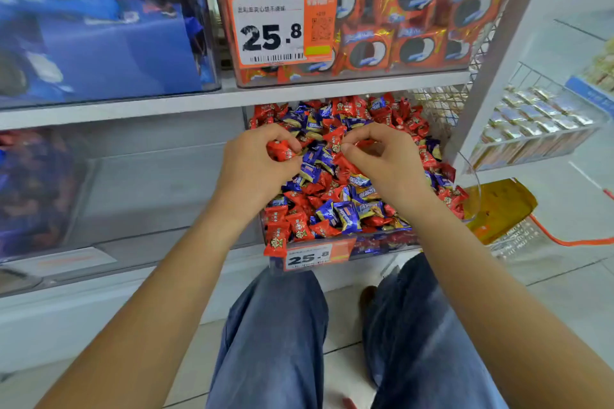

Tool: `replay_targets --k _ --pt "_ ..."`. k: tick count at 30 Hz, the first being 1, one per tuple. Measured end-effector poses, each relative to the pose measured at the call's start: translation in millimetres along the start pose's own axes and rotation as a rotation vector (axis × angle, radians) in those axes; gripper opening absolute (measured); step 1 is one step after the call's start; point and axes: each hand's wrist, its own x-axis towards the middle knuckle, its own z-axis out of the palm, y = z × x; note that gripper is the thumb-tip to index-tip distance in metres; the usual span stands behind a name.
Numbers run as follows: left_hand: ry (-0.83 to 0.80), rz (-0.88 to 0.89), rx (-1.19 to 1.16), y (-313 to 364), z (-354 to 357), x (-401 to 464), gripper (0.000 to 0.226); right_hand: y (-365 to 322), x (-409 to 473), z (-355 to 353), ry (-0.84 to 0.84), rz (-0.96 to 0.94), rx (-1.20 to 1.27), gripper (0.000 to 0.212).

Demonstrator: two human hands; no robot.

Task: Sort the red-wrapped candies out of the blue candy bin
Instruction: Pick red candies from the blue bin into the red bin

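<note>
My lower shelf (pixel 232 262) carries the clear candy bin (pixel 382 247) at twelve o'clock and a clear bin (pixel 50 196) at nine; the upper shelf (pixel 166 106) holds two more bins.

Head-worn camera looks forward and down, close over the candy bin (pixel 382 244).

Bright even shop light, blurred left edge, wide-angle bending

A shop aisle: white shelves (pixel 232 98), clear bins of wrapped sweets (pixel 349 76), orange price tags (pixel 282 28)
</note>
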Motion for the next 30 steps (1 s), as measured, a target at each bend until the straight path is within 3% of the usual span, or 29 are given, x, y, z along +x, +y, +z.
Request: replay_targets --k 6,10,13,18,23,26,30 --pt "-0.023 -0.141 -0.025 -61.2 -76.9 -14.9 0.034 -50.6 2.8 72.4 -0.218 -0.175 -0.005 0.007" --pt "-0.051 -0.236 0.017 -99.2 -98.3 -14.6 0.053 -62.9 19.2 139.7 -0.417 -0.243 -0.263 0.020" --pt "-0.118 -0.268 0.096 -118.2 -109.6 -16.1 0.067 -59.8 25.4 151.2 -0.517 -0.238 -0.409 0.030" --pt "-0.032 -0.268 0.023 -123.2 -128.7 -24.4 0.042 -54.2 17.2 94.9 -0.331 -0.189 -0.300 0.020" --pt "-0.083 -0.099 0.067 -86.3 -102.3 -40.4 0.034 -24.8 -11.5 25.5 -0.191 -0.082 -0.349 0.016" --pt "-0.148 0.094 0.258 -61.4 -66.6 -54.5 0.017 -6.9 -32.0 -1.3 -0.153 -0.043 -0.420 0.015" --pt "-0.239 0.276 0.553 -42.3 -25.8 -64.9 0.066 14.6 -59.6 -12.0 -0.142 -0.027 -0.491 0.014"
